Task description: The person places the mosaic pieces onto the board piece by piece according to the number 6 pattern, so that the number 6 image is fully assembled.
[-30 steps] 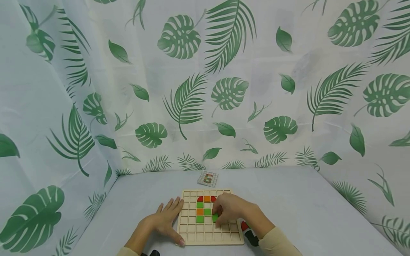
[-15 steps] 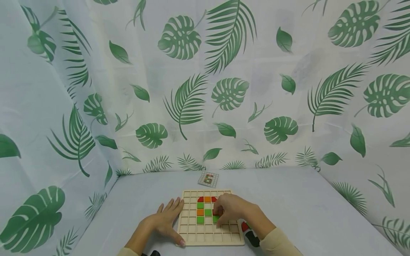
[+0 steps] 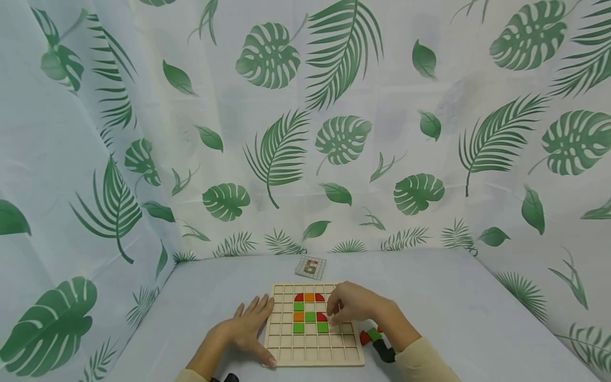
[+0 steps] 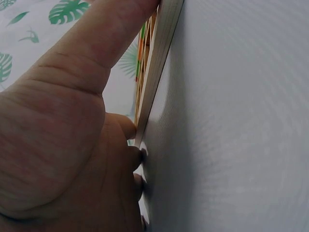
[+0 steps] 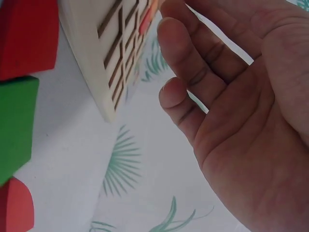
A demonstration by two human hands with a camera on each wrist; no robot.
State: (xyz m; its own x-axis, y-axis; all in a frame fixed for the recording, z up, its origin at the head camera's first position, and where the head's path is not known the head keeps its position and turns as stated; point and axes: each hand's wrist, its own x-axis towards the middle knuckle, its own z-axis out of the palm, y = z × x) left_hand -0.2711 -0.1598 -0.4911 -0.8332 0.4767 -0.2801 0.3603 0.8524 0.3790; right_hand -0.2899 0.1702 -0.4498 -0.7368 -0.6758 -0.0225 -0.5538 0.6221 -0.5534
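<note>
The head view is taking in the whole square, light wooden grid board [image 3: 310,353] lying on the white-covered table [image 3: 439,302], while the left wrist view is showing only its side edge, with the thumb of the left hand [image 3: 245,326] resting against it. That hand is spreading flat along the board's left side, gripping nothing. The right hand [image 3: 352,301] is hanging over the board's right half, fingers loosely bent, thumb and forefinger apart, holding no piece; whether its fingertips are touching the board, I cannot tell. Nine flat tiles are sitting in the grid: three red rounded ones [image 3: 322,317], two orange squares [image 3: 309,296] and four green squares [image 3: 310,317]. The right wrist view is showing large three loose blocks, two red [image 5: 29,41] and one green [image 5: 17,125], just beside the board.
</note>
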